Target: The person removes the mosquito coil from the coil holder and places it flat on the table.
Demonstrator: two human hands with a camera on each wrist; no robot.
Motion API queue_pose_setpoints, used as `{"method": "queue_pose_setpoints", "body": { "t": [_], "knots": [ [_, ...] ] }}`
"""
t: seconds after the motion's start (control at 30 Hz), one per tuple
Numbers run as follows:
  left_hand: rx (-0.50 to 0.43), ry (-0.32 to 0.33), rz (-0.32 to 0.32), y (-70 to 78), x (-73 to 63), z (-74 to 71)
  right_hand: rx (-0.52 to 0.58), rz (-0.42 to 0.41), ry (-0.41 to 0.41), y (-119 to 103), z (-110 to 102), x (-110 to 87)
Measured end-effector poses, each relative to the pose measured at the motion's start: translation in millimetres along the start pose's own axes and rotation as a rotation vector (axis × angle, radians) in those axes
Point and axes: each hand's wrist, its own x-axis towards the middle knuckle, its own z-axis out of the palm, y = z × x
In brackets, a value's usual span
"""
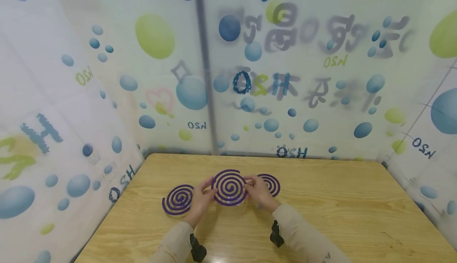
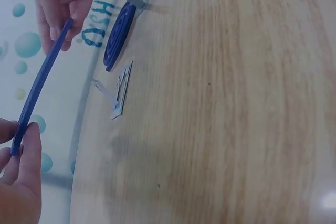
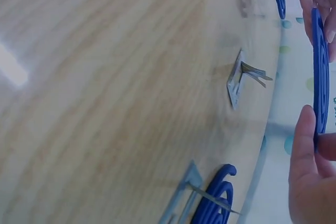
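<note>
A purple mosquito coil [image 1: 230, 205] is raised above the table, its spiral face towards the head camera. My left hand [image 1: 201, 200] pinches its left edge between thumb and fingers, and my right hand [image 1: 260, 193] pinches the opposite edge. In both wrist views the held coil [image 2: 39, 85] appears edge-on. Below it on the table stands a small metal coil stand [image 3: 239, 80] with upright prongs, bearing no coil. Another coil [image 1: 175, 213] is to the left, partly behind my left hand. A third coil [image 1: 277, 185] is to the right, partly hidden by my right hand.
The side coils are beside metal stands of their own, such as the right-hand stand [image 3: 181, 192]. All are on a wooden table [image 1: 339, 207]. Behind it hangs a patterned curtain [image 1: 303, 108] with bubble prints. Dark wrist devices [image 1: 197, 249] hang below both sleeves.
</note>
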Motion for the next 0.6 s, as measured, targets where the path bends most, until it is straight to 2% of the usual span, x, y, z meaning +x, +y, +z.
{"method": "queue_pose_setpoints", "body": {
  "t": [0.2,0.6],
  "knots": [
    [-0.027,0.019,0.05,0.1,5.9,-0.3,0.035,0.039,0.051,-6,-1,10.0],
    [-0.022,0.108,0.003,-1.8,19.2,8.5,0.062,0.047,0.1,-6,-3,27.1]
  ]
}}
